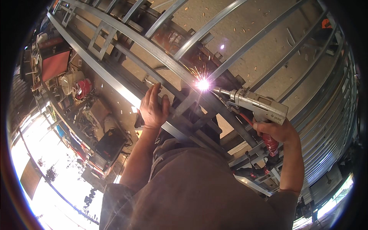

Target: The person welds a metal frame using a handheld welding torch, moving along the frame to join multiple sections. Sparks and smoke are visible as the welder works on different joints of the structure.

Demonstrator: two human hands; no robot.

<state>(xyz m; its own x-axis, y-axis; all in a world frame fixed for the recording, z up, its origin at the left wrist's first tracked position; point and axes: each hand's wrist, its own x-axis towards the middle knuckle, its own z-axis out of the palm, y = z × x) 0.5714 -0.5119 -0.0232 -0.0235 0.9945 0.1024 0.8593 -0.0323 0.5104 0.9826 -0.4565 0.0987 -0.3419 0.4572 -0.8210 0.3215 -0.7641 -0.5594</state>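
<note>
My right hand [279, 130] is wrapped round the grip of a silver welding gun [260, 104]. The gun's nozzle points left at a joint of the grey metal frame [168, 63]. At that joint a bright pinkish-white glow [202, 84] throws sparks upward. My left hand [154, 109] lies over the frame's near bars left of the glow, empty, with its fingers stretched out. Close to its fingertips is a small shiny metal piece [150, 80]; whether they touch cannot be made out. Red wrapping covers the gun's lower grip [270, 145].
Curved metal bars [237, 57] run across the far side and right. Below them the concrete floor [253, 23] is strewn with small bits. At left stand a bucket [71, 81], a red-topped box [55, 66] and a black case [110, 143]. A dark cable hangs below the gun.
</note>
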